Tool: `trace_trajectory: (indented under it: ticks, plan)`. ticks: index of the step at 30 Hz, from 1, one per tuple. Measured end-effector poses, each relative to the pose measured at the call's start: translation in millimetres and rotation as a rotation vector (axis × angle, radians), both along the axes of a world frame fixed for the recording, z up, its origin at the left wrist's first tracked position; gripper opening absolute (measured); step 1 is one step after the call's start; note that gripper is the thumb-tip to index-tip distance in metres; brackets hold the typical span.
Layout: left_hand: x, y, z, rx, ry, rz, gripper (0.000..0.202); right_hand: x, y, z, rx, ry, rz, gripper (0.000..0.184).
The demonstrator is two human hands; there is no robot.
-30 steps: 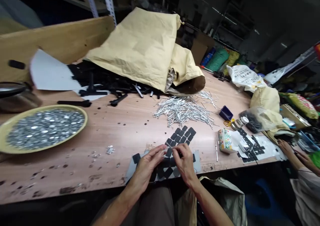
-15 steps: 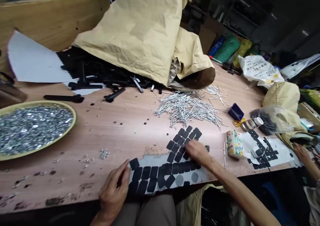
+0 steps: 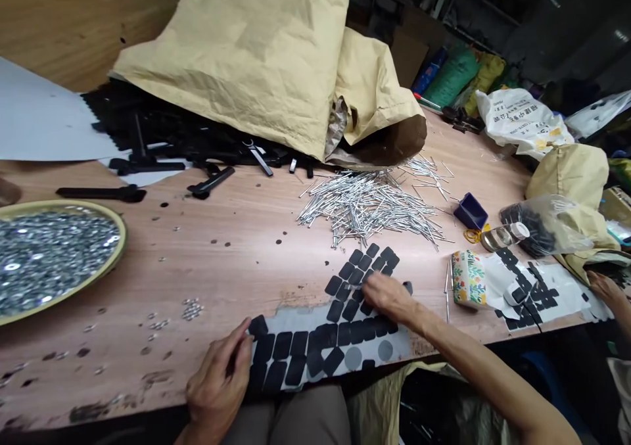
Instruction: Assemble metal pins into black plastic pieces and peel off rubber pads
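My left hand [image 3: 220, 371] is at the left end of a grey sheet [image 3: 401, 344], thumb and forefinger closing on the edge of a black rounded pad [image 3: 258, 325]. More black pads [image 3: 282, 345] lie in rows on this sheet, beside two bare round grey marks. Over a slanted group of similar pads [image 3: 338, 285] farther up, my right hand [image 3: 389, 297] is closed with its fingers curled down. A thin silvery pin seems to stick out leftward from those fingertips; the fingers hide the rest of it.
A heap of silvery pins [image 3: 369, 205] lies beyond the pads. At left stands a yellow-rimmed tray [image 3: 123, 234] of small metal parts. Large paper bags [image 3: 246, 57] fill the back. A flowered box [image 3: 468, 277] and a bottle [image 3: 505, 236] stand right, near another person's hand [image 3: 608, 290].
The view has shifted slightly, with the tray sliding farther left. My right hand stays over the pads, and a thin silvery end now shows at its fingertips. My left hand keeps its grip.
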State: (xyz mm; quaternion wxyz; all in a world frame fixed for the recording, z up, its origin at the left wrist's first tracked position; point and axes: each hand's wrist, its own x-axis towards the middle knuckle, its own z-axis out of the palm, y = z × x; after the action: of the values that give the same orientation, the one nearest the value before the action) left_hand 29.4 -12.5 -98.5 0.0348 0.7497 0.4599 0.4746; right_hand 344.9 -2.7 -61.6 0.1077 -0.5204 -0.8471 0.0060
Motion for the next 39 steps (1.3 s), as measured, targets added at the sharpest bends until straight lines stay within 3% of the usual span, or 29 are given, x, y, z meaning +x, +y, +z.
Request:
trace_trajectory:
  ticks: [3, 8, 13, 18, 23, 27, 31, 35, 39]
  plan:
    - [-0.5, 0.8, -0.6, 0.029, 0.05, 0.01, 0.039, 1.6, 6.2, 0.1, 0.024, -0.038, -0.141, 0.03]
    - [1.5, 2.0, 1.4, 0.04, 0.099, -0.002, 0.043, -6.1, 1.5, -0.9, 0.056, -0.145, -0.04, 0.03]
    - [5.7, 5.2, 4.5, 0.167, 0.142, 0.036, 0.048, 0.7, 2.8, 2.4, 0.089, -0.149, -0.017, 0.028]
    - [8.9, 6.7, 9.1, 0.195, 0.159, 0.082, 0.052, 22.1, 13.6, 6.4, 0.165, -0.093, -0.173, 0.034]
    - [9.2, 6.2, 15.4, 0.164, 0.2, 0.062, 0.047, 9.6, 2.2, -2.0, 0.086, -0.095, 0.051, 0.032]
    - [8.5, 5.7, 16.4, 0.159, 0.213, 0.046, 0.046, -3.1, 0.1, -3.9, 0.107, -0.063, -0.166, 0.033]
    - [7.5, 4.7, 14.5, 0.144, 0.193, 0.032, 0.04, -9.9, -0.8, -5.7, 0.045, -0.102, -0.018, 0.029]
    - [7.1, 2.6, 15.8, 0.121, 0.186, 0.021, 0.028, -11.9, -1.6, -4.3, 0.063, -0.121, -0.248, 0.031]
    - [4.0, 1.2, 17.5, 0.136, 0.174, 0.009, 0.021, -27.3, -23.9, 8.3, 0.065, -0.122, -0.255, 0.025]
